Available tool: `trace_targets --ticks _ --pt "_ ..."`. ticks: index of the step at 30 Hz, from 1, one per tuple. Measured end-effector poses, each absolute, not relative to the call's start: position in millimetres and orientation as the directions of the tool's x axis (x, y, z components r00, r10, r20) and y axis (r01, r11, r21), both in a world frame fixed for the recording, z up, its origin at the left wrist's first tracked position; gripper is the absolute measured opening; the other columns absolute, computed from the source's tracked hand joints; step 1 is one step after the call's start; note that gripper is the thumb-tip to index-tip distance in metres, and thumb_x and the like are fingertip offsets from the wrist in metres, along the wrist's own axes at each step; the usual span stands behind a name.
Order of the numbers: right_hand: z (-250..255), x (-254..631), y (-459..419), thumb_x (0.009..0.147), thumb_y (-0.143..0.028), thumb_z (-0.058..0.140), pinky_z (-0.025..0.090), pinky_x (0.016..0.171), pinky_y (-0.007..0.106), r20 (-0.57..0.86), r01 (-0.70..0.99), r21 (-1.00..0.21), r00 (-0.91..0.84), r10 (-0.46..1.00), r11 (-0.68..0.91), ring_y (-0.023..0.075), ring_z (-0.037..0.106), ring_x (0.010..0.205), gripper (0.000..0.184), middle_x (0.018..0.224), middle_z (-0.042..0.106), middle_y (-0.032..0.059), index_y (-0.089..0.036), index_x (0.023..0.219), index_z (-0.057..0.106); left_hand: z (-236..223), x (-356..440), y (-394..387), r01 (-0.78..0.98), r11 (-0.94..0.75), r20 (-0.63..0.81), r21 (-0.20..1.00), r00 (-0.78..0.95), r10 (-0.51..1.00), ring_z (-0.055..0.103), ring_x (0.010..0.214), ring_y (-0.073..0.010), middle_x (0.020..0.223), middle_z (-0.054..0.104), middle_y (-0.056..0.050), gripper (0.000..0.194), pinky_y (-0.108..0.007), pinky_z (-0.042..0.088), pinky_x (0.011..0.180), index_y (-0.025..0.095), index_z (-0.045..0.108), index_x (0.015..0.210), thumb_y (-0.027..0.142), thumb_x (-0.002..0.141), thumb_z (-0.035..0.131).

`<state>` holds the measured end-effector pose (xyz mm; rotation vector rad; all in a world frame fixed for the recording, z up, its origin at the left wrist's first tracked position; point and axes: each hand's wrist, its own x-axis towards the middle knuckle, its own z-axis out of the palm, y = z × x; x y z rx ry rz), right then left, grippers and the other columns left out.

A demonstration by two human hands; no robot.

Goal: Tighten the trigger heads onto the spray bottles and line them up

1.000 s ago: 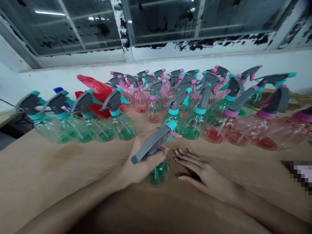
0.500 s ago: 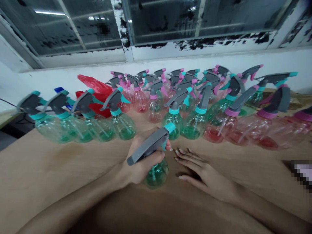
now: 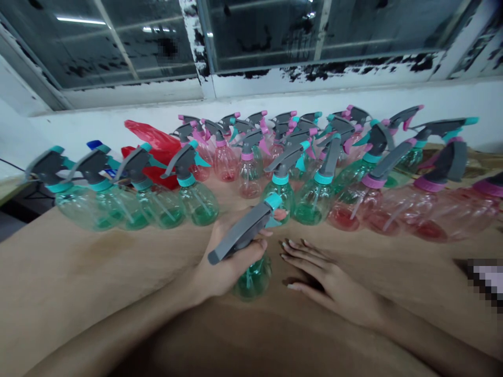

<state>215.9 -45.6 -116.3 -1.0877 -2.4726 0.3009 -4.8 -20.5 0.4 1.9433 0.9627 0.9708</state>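
Observation:
My left hand is wrapped round the neck of a green spray bottle with a grey trigger head and a turquoise nozzle pointing forward and right. One fingertip shows by the turquoise trigger; the bottle's neck is hidden behind the hand. My right hand lies palm down on the wooden table, fingers stretched out toward the bottle and apart from it. Just beyond the held bottle stand two green spray bottles with a little green liquid in them.
To the left stands a row of several green spray bottles. Several pink spray bottles are at the right, with more crowded behind. A red plastic bag lies at the back by the white wall. A blurred-out object sits at the right edge.
A finger of my left hand has moved forward at the trigger, and the spray head has shifted very slightly. My right hand has stayed in place.

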Motion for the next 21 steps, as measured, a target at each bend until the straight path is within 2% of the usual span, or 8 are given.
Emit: trace_targets --ticks 7,13,21 --pt "-114.6 215.7 -45.8 0.088 -0.040 0.047 0.029 0.108 0.046 0.272 0.662 -0.366 -0.596 0.755 0.654 0.0202 0.033 0.131 0.050 0.140 0.041 0.0033 -0.023 0.135 0.039 2.4 -2.3 -20.1 0.328 -0.454 0.302 0.828 0.420 0.855 0.063 0.077 -0.0190 0.094 0.068 -0.004 0.034 -0.031 0.051 0.074 0.021 0.065 0.103 0.017 0.072 0.052" --pt "-115.8 215.6 -45.6 0.088 -0.040 0.048 0.028 0.109 0.046 0.283 0.658 -0.361 -0.598 0.750 0.660 0.0201 0.033 0.131 0.050 0.140 0.041 0.0036 -0.023 0.135 0.039 3.7 -0.3 -18.9 0.317 -0.462 0.322 0.828 0.407 0.855 0.061 0.074 -0.0190 0.098 0.068 -0.004 0.031 -0.032 0.051 0.073 0.022 0.066 0.097 0.018 0.069 0.052" --pt "-114.9 215.4 -45.9 0.087 -0.039 0.049 0.029 0.108 0.047 0.291 0.646 -0.381 -0.595 0.749 0.661 0.0210 0.035 0.130 0.051 0.139 0.043 0.0042 -0.024 0.135 0.038 1.2 -2.6 -19.3 0.325 -0.442 0.291 0.836 0.421 0.859 0.062 0.076 -0.0191 0.094 0.067 -0.003 0.032 -0.031 0.051 0.074 0.023 0.064 0.102 0.019 0.073 0.052"
